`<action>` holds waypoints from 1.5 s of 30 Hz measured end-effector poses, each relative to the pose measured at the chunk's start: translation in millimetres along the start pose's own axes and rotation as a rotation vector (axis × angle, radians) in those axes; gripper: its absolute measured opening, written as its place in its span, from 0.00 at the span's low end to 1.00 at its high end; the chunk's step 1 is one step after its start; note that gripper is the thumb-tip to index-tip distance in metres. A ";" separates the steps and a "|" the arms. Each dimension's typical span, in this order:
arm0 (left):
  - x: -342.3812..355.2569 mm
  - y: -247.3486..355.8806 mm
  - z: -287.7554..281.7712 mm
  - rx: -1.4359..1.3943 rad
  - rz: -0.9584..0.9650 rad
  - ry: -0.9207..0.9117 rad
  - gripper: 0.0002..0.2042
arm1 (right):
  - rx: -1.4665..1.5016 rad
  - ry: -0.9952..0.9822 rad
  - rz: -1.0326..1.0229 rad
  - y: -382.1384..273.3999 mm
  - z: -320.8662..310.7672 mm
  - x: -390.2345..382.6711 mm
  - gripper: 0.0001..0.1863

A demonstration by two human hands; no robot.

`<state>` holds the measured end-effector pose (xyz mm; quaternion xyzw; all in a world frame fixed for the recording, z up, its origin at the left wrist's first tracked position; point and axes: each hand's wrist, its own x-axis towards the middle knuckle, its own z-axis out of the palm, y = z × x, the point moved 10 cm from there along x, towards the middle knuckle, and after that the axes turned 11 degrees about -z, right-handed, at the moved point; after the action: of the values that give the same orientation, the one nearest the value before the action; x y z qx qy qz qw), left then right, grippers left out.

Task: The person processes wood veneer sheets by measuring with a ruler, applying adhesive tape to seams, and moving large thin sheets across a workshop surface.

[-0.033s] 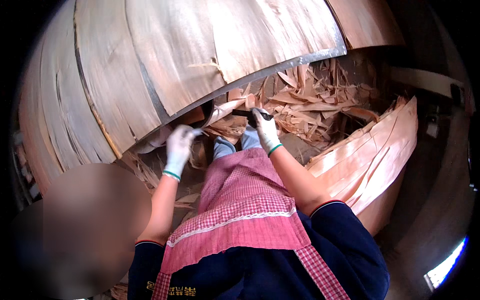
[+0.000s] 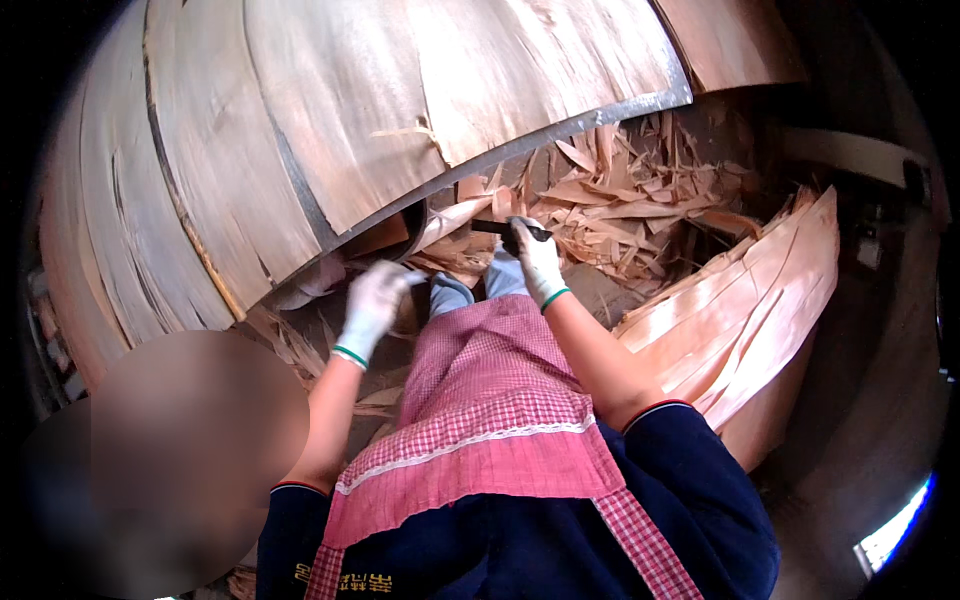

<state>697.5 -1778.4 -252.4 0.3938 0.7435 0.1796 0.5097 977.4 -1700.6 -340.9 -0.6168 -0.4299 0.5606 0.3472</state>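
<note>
My right hand point(image 2: 538, 255), in a white glove with a green cuff, is closed around a slim black tool point(image 2: 490, 227). Its dark end points left; its kind cannot be told. My left hand point(image 2: 375, 305), gloved the same way, is lifted left of my knees and smeared by motion. Its fingers look curled, and a small pale tip point(image 2: 413, 277) shows at them, too blurred to name. Both hands are apart, just below the near edge of a table covered with wood veneer sheets point(image 2: 340, 110).
Torn veneer scraps point(image 2: 610, 215) lie heaped on the floor beyond my feet. A stack of veneer point(image 2: 735, 310) stands to my right, its edge jutting up. The table's metal edge point(image 2: 560, 130) runs ahead of me. A blurred round patch point(image 2: 200, 430) covers the lower left.
My left hand has shifted slightly right and downward in the picture. My right hand stays nearly in place, still around the black tool.
</note>
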 end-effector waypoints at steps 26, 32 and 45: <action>298.6 -224.3 363.8 1.145 0.102 -0.210 0.17 | -0.919 -0.121 0.248 192.3 -91.1 -115.5 0.23; 287.0 -217.9 385.0 0.967 0.185 -0.282 0.16 | -0.902 -0.027 0.263 183.6 -112.1 -139.2 0.21; 38.7 95.0 203.7 -0.705 -0.172 -0.638 0.30 | -0.504 0.087 -0.414 -101.4 -111.0 -43.9 0.26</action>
<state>912.4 -1716.6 -297.4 0.1695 0.4737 0.2479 0.8279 1072.9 -1695.5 -216.8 -0.6061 -0.6561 0.3272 0.3085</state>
